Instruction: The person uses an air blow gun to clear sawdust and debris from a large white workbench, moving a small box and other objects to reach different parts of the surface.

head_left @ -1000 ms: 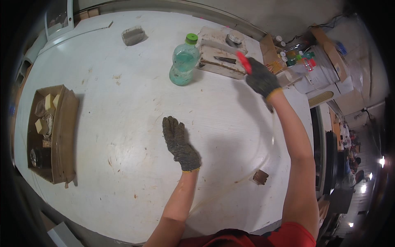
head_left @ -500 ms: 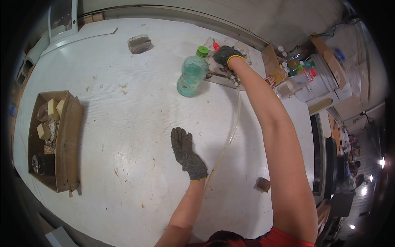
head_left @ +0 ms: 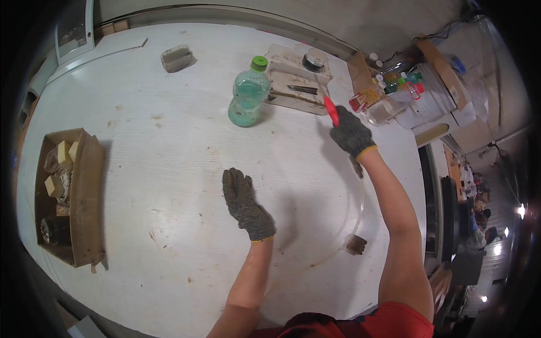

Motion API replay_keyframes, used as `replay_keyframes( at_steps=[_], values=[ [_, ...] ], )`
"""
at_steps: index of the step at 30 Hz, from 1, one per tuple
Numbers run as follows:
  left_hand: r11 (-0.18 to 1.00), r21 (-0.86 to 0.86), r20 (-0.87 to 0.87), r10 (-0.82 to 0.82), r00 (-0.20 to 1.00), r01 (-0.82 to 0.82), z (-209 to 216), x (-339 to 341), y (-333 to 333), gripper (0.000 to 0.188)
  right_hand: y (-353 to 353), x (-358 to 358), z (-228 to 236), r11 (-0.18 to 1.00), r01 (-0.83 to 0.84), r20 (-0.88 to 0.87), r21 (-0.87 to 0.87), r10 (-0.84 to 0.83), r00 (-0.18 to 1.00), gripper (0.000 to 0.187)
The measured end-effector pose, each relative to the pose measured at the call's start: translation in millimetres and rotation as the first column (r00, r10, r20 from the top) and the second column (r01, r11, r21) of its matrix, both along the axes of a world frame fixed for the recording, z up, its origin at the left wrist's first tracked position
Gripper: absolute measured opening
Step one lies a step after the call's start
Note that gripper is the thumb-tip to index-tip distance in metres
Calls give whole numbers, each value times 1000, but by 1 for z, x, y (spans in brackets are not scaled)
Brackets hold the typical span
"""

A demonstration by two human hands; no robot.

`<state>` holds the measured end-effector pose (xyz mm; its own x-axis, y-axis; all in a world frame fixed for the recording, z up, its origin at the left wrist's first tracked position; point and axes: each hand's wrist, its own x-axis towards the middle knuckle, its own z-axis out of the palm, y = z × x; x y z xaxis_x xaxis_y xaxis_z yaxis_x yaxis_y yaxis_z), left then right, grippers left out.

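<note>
My right hand (head_left: 352, 132), in a dark knit glove with a yellow cuff, is closed around a red air blow gun (head_left: 331, 111). Its thin metal nozzle points up and away, toward the stained pale slab (head_left: 304, 101). From the gun's rear a clear hose (head_left: 361, 208) curves down over the white table. My left hand (head_left: 247, 205), gloved alike, is open and holds nothing, its fingers stretched out above the table. Beyond it stands an upright green-tinted bottle (head_left: 248, 93) with a green cap. Dark thin pieces (head_left: 302, 89) and a round black-sided container (head_left: 313, 61) rest on the slab.
A cardboard box (head_left: 90, 197) with yellowish blocks stands at left. One grey block (head_left: 177, 58) lies at the far side, a small brown block (head_left: 355, 245) near my right forearm. Several bottles and a box (head_left: 360, 73) crowd the far right edge.
My right hand has drawn back from the slab, nearer and to the right, with the blow gun. The hose now bows farther right. My left hand stays open, little changed.
</note>
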<state>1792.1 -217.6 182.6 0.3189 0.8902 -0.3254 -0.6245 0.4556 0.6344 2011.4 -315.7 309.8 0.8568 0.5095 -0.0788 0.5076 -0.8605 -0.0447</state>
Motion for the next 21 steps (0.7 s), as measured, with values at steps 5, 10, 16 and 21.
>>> replay_keyframes(
  at_steps=[5,10,16,21],
  values=[
    [998,57,-21,0,1000,1,2,1,-3,48,-65,32,-23,973,210,-21,-93,-213,977,46],
    [996,76,-26,-42,999,44,-1,1,-4,51,-57,64,-47,930,353,-120,-108,-364,924,44],
    [994,99,-45,-34,998,39,-1,0,-4,51,-59,57,-57,937,286,-154,-202,-318,935,47],
    [989,142,-20,-30,999,33,-8,0,-5,51,-106,36,-68,909,344,-95,-234,-373,923,45]
  ],
)
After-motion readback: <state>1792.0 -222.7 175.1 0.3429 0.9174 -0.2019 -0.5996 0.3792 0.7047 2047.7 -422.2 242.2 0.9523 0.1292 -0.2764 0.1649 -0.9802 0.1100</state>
